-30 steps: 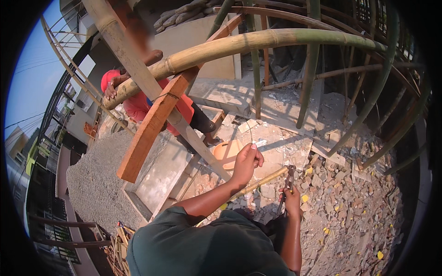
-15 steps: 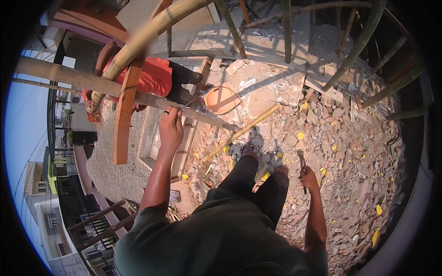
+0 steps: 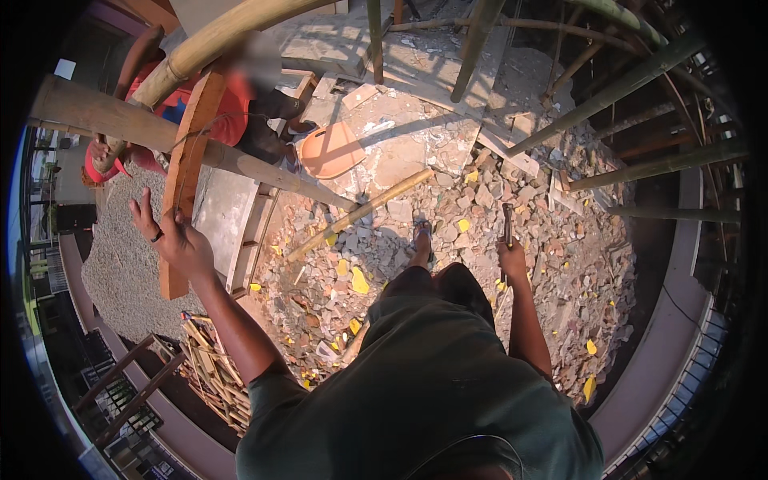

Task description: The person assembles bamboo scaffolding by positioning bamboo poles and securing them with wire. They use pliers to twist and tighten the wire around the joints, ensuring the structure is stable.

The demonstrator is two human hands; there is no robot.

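Left hand (image 3: pixel 178 240) on orange plank (image 3: pixel 186 172), right hand (image 3: pixel 512 260) gripping hammer (image 3: pixel 507 226).
Left fingers (image 3: pixel 142 210) spread wide apart, palm pressed against the plank's lower part; thin wire seems looped by the thumb, can't tell if held. Plank is upright, slightly tilted, at 9 o'clock, crossing a horizontal bamboo pole (image 3: pixel 172 144). Right fingers wrapped tight round the hammer handle, head pointing to 12 o'clock, at 3 o'clock of centre over brick rubble (image 3: pixel 480 200). 1 other person in red shirt (image 3: pixel 232 108) at 11 o'clock.
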